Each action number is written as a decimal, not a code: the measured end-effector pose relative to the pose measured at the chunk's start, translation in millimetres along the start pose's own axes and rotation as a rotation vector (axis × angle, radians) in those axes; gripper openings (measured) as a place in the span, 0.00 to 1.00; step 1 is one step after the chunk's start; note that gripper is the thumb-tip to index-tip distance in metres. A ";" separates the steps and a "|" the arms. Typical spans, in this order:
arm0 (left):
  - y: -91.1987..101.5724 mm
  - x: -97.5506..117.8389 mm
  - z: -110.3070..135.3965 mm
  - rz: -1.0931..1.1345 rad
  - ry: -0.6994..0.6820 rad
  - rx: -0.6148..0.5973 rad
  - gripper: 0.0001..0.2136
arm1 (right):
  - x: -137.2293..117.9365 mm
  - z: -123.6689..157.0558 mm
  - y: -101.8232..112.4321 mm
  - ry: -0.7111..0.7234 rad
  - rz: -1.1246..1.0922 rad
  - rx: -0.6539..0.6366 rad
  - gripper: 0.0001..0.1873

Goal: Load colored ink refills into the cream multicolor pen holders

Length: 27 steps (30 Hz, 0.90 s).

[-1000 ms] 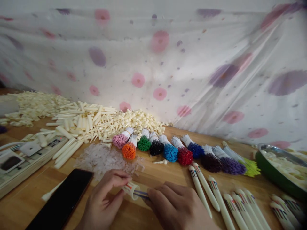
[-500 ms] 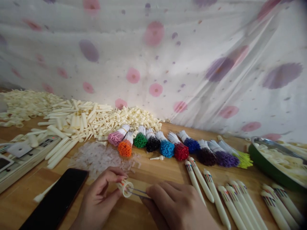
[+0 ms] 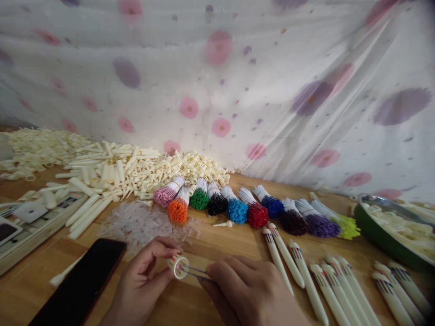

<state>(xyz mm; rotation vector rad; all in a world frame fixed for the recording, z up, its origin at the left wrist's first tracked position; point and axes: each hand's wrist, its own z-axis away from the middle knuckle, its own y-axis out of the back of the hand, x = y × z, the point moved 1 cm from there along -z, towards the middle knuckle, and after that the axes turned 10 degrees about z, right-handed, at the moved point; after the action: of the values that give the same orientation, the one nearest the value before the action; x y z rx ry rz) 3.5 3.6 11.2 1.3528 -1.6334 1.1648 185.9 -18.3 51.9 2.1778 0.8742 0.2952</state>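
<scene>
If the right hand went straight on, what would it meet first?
Probably the white tube in the left hand: the tweezers held in the right hand point into its open end, though their depth there is unclear.

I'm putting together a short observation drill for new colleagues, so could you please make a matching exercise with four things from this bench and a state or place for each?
Column one
1. Left hand
2. Right hand
3. Phone
4. Bowl

Column two
A. Green on the outside, at the right side of the picture
B. Holding a pale slotted piece at the fingertips
C. Lying flat with a dark screen facing up
D. Holding thin-pronged tweezers

Right pairs: 1-B, 2-D, 3-C, 4-A
</scene>
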 end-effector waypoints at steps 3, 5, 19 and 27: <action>-0.4 1.9 -0.6 0.005 0.007 0.006 0.10 | 0.4 -1.2 -0.7 -0.007 -0.001 0.015 0.21; -0.8 2.2 -0.8 0.009 0.015 0.014 0.10 | 0.7 -1.5 -0.8 -0.008 -0.006 0.026 0.20; -0.8 1.3 0.4 0.038 0.027 0.014 0.09 | 2.7 -0.5 1.2 0.005 -0.025 -0.008 0.17; -0.1 0.2 0.8 0.046 0.041 0.009 0.09 | 2.8 -2.9 2.8 0.032 -0.045 -0.020 0.17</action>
<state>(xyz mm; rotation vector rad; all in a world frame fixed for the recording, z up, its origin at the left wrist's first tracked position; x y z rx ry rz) 3.6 2.8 11.2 1.2947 -1.6391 1.2200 188.1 -16.2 55.8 2.1377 0.9327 0.3163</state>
